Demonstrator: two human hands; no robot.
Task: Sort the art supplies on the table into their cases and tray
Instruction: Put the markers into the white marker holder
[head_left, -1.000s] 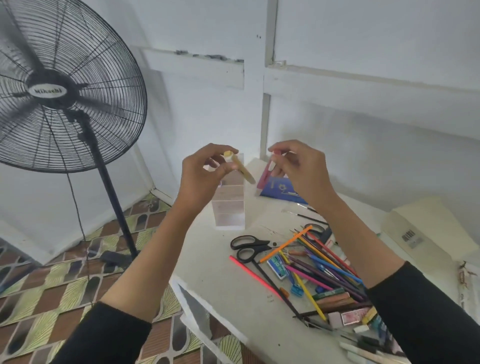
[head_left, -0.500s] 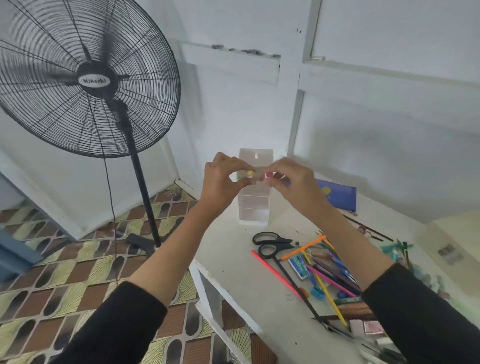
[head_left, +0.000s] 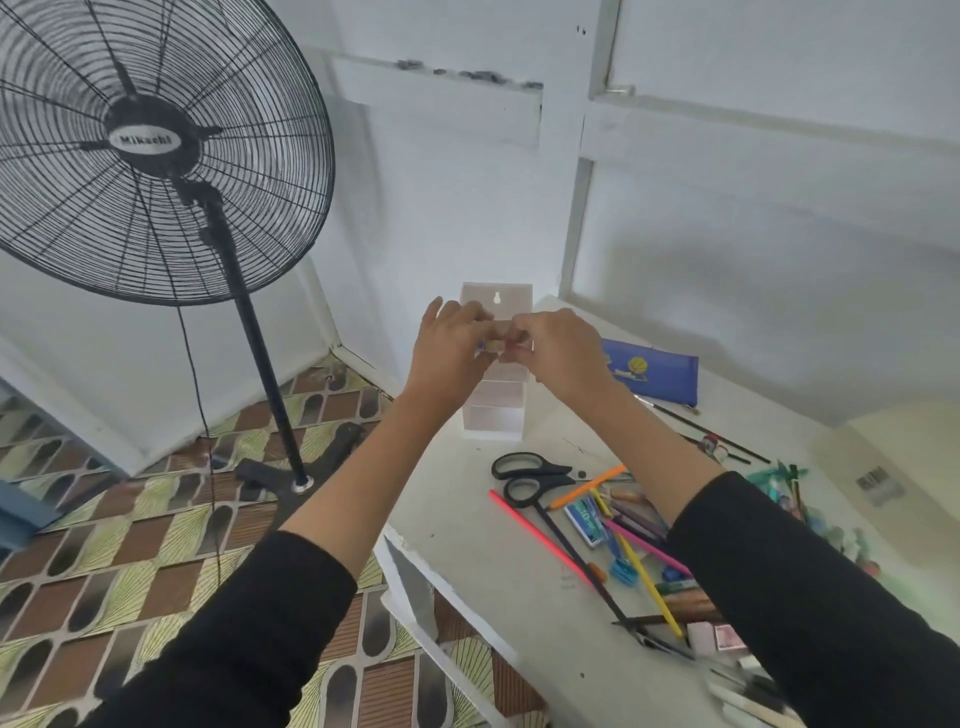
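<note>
My left hand and my right hand meet in front of a clear tiered acrylic tray at the table's far left corner. My left hand pinches a short tan crayon; my right hand pinches a small reddish stick, mostly hidden by fingers. Both sticks are held close together over the tray's upper tiers. A blue pencil case lies behind my right wrist. Coloured pencils, black scissors and erasers are scattered on the white table.
A black standing fan stands on the patterned floor left of the table. A cream cardboard box sits at the far right. More pens and brushes lie beside it. White walls close in behind the table.
Both hands came together and moved forward and down to the tray, bringing the tan and reddish sticks tip to tip. The camera view shifted left.
</note>
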